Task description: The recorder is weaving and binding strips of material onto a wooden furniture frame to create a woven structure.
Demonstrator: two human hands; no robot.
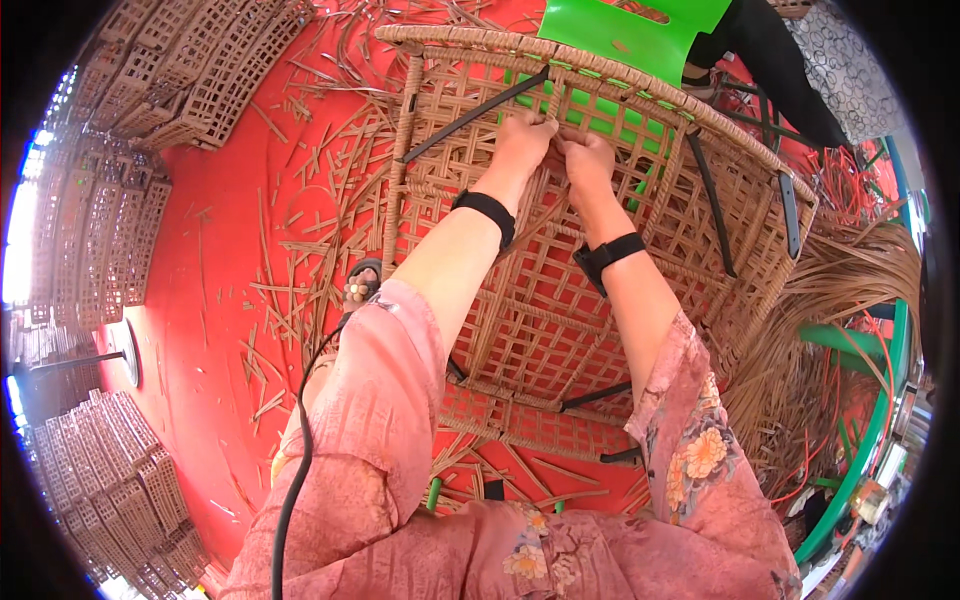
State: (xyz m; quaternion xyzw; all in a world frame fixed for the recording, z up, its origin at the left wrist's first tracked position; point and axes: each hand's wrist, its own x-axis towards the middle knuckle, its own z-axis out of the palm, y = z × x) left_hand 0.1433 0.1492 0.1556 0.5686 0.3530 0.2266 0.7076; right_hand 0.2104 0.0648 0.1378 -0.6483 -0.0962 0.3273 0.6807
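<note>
Near: pink floral sleeves (pixel 690 450), black wrist straps (pixel 487 212) on both arms. Left hand (pixel 524 140) & right hand (pixel 588 160) side by side, fingers pinched narrow on strands of the tan woven rattan chair frame (pixel 560 310) w/ black metal bars, lying on its side on the red floor (pixel 210 300). Beyond: green plastic stool (pixel 620 35), cut rattan scraps (pixel 320 190), stacked woven panels (pixel 190 70) far left.

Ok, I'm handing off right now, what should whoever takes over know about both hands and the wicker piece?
Left hand and right hand: side by side, fingers pinching strands on the lattice of the woven rattan chair frame, just under its top rim.
Frame lies tilted over the red floor, in front of a green plastic stool.
Done: most of the lattice looks woven.
Left: weave near the hands looks unfinished.
Loose strips are bundled at right; offcuts litter the floor.
</note>
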